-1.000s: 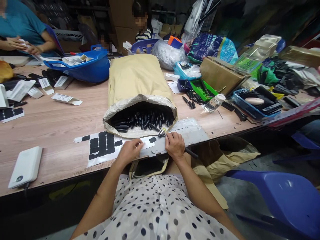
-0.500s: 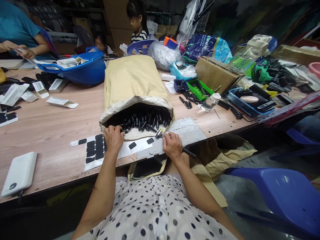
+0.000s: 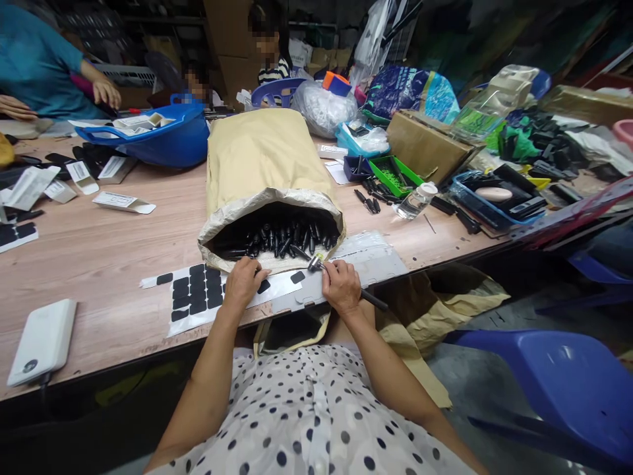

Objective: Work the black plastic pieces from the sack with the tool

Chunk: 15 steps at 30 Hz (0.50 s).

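Note:
My right hand (image 3: 342,286) is closed round a tool with a silver metal head (image 3: 315,264) and a black handle (image 3: 374,300) that sticks out past the palm. Its head sits at the right of the sack's lower lip. My left hand (image 3: 244,284) is closed, its fingertips bent together at the lip's front edge; whatever they hold is hidden. Before me lies a tan paper sack (image 3: 267,152), mouth towards me, with many slim black pieces (image 3: 284,237) inside. Under the left hand's side is a white sheet of black stickers (image 3: 198,290); a flat grey board (image 3: 366,257) lies under the right hand's side.
A blue basin (image 3: 168,142) of small white boxes stands at the back left. To the right are a green tray (image 3: 395,175), a clear bottle (image 3: 418,201) and a cardboard box (image 3: 430,145). A white power bank (image 3: 43,343) lies front left. Other people sit across the table.
My left hand has shifted right along the sack's lip, uncovering more black stickers. My right hand and the tool stay in place. At the far left, a co-worker's hands have moved apart.

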{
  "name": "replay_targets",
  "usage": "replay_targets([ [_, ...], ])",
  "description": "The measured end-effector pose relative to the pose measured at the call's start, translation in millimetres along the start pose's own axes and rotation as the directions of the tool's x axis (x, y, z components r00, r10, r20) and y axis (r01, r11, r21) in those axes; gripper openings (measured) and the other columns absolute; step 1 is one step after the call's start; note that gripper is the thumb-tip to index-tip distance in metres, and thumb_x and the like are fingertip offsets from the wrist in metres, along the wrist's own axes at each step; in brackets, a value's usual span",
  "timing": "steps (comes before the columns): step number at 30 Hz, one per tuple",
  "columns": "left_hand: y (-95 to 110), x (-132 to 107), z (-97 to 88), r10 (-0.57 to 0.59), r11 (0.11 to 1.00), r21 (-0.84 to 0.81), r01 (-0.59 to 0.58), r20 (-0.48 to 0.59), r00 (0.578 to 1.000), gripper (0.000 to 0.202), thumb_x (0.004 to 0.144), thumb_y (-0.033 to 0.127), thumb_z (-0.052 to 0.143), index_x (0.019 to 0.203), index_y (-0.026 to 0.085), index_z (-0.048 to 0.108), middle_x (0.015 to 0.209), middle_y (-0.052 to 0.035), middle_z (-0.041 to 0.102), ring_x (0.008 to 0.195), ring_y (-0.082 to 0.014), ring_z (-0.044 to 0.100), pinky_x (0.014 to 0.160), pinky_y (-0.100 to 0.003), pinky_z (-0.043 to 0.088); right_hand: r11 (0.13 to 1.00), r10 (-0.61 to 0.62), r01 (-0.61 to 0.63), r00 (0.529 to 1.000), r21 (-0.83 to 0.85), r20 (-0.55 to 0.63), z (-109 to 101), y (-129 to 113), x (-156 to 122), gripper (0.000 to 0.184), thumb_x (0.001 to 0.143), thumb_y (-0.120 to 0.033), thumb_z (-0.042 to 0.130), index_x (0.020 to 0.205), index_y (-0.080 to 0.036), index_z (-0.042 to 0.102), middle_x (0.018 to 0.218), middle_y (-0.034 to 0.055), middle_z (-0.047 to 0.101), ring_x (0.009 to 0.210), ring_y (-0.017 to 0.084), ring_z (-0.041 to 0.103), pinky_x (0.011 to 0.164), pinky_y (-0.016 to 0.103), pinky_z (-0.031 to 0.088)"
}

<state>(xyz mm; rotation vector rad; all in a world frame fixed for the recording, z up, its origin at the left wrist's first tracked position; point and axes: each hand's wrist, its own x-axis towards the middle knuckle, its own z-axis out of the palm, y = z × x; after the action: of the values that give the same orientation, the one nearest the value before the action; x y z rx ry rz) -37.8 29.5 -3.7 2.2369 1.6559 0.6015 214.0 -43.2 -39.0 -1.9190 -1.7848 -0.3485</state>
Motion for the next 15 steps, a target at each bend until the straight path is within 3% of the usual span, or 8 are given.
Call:
replay_targets([
  [7,37.7,-11.6,30.8,0.102,0.968,-0.224,-0.113,-0.064,0.993,0.011,0.086,0.031,0.065,0.091,0.021,0.067,0.09,-0.0026,0.062,0.073,-0.017,0.058,0.074,-0.032,0.053,1.0,-0.022,0.021,1.0,-0.023,-0.016,-1.8,-0.3,0.6,0.024,0.095,-0.025,0.049,0.105,-0.021,0.071,0.101,0.0092,0.062,0.089,0.023,0.046,0.076,0.033,0.034],
  [11,33.0,-14.9,36.0,0.132,0.949,-0.278,-0.147,-0.071,0.989,0.026,0.077,0.019,0.068,0.103,0.022,0.069,0.096,-0.0021,0.065,0.069,-0.0159,0.058,0.069,-0.032,0.054,0.999,-0.029,0.029,0.999,0.014,0.013,-6.4,2.7,0.6,0.023,0.094,-0.026,0.053,0.108,-0.021,0.07,0.101,0.0094,0.061,0.09,0.023,0.047,0.077,0.032,0.036],
  [15,27.7,-18.9,39.4,0.132,0.953,-0.26,-0.154,-0.099,0.986,0.02,0.083,0.016,0.061,0.098,0.024,0.071,0.097,-0.0038,0.068,0.088,-0.021,0.063,0.076,-0.034,0.053,0.998,-0.03,0.026,0.997,0.057,0.066,-10.7,7.3,1.7,0.017,0.093,-0.025,0.056,0.098,-0.021,0.071,0.099,0.0089,0.064,0.089,0.022,0.05,0.075,0.032,0.038],
])
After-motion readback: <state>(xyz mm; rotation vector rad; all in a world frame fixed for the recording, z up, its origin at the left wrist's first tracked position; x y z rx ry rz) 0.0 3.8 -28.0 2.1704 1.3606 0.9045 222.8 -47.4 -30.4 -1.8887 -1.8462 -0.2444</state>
